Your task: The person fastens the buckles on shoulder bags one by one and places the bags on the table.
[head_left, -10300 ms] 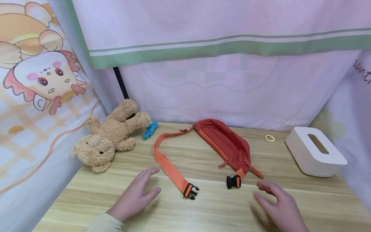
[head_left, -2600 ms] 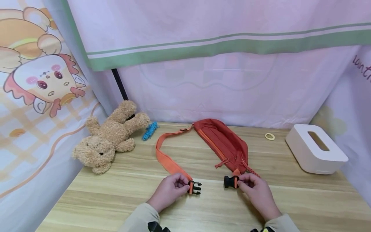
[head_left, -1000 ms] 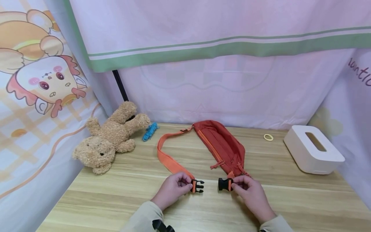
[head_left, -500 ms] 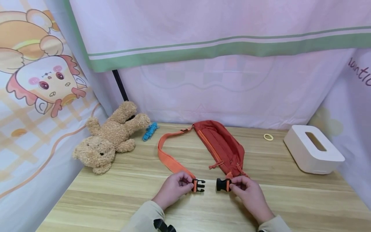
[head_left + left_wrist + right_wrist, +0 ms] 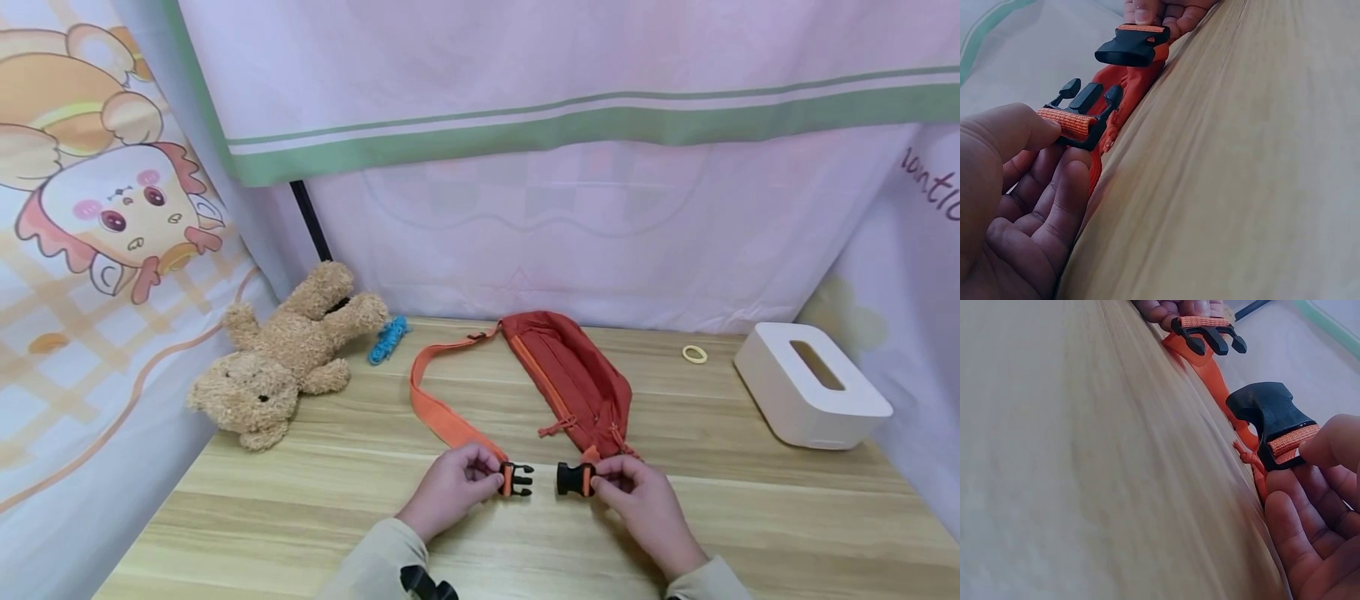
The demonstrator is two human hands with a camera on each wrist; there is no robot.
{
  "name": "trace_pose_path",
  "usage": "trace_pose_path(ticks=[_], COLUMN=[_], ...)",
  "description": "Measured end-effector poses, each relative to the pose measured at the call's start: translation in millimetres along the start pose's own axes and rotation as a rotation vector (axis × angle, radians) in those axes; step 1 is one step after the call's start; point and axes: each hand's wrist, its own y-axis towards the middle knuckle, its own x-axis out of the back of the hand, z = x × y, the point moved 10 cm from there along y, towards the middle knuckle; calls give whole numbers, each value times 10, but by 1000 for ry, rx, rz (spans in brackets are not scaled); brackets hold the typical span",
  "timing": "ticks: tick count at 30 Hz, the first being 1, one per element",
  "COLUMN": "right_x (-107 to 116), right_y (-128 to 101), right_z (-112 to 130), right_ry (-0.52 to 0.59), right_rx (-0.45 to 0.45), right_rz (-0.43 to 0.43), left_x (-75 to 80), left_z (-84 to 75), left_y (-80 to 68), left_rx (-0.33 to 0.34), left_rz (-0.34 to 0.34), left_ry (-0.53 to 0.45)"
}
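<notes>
On the wooden table (image 5: 300,517) I see one red waist bag (image 5: 573,379) with one orange strap (image 5: 442,421), my left hand (image 5: 447,490) pinching the pronged buckle half (image 5: 517,480) and my right hand (image 5: 645,508) pinching the socket half (image 5: 573,479), a small gap between them that only the wrist views show clearly.

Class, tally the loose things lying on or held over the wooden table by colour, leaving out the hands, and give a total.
Orange-red: 1, waist bag with its strap and buckle halves
Tan: 1, teddy bear
Blue: 1, small knotted thing
Yellow: 1, ring
White: 1, tissue box
Total: 5
</notes>
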Motion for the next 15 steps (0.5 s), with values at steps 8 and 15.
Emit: trace_pose_path(ticks=[8,15], right_x=[-27,-63], right_y=[-4,-5], right_z=[-3,0], right_ry=[5,33], right_rx=[1,3], right_rz=[10,21], left_x=[-30,-37], left_z=[-21,-17], left_y=[7,14], left_rx=[-13,-10], left_rz=[4,9], left_ry=[-12,-8])
